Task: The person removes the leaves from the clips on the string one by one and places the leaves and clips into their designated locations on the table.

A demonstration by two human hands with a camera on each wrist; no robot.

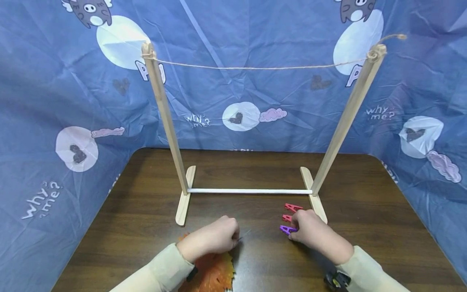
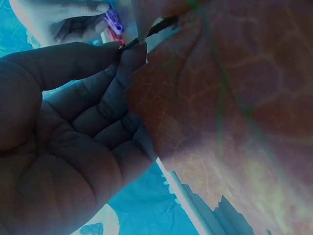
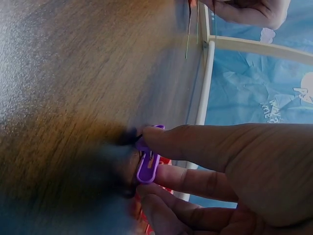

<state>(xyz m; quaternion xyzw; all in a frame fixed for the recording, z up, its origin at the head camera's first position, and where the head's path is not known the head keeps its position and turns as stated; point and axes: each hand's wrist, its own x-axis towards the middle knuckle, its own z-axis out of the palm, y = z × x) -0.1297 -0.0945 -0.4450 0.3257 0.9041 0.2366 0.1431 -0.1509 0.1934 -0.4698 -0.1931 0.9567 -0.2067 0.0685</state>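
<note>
My left hand point(image 1: 216, 236) pinches the dark stem of an orange artificial maple leaf point(image 1: 214, 271) between thumb and forefinger. In the left wrist view the veined leaf point(image 2: 254, 83) spreads to the right of the palm, partly cut off. At the table's middle right, my right hand point(image 1: 315, 231) grips a purple clothespin point(image 1: 288, 229) between thumb and fingers. The right wrist view shows this purple clothespin point(image 3: 148, 171) close up at the fingertips. Just beyond it lie a red clothespin point(image 1: 293, 207) and another red clothespin point(image 1: 287, 218), the latter partly behind the right hand.
Behind both hands stands a wooden frame with a left post point(image 1: 168, 121), a right post point(image 1: 346, 125) and a white crossbar point(image 1: 248, 191). A twine line point(image 1: 255, 68) runs between the post tops. A blue printed cloth point(image 1: 204, 24) hangs behind the brown table point(image 1: 120, 227).
</note>
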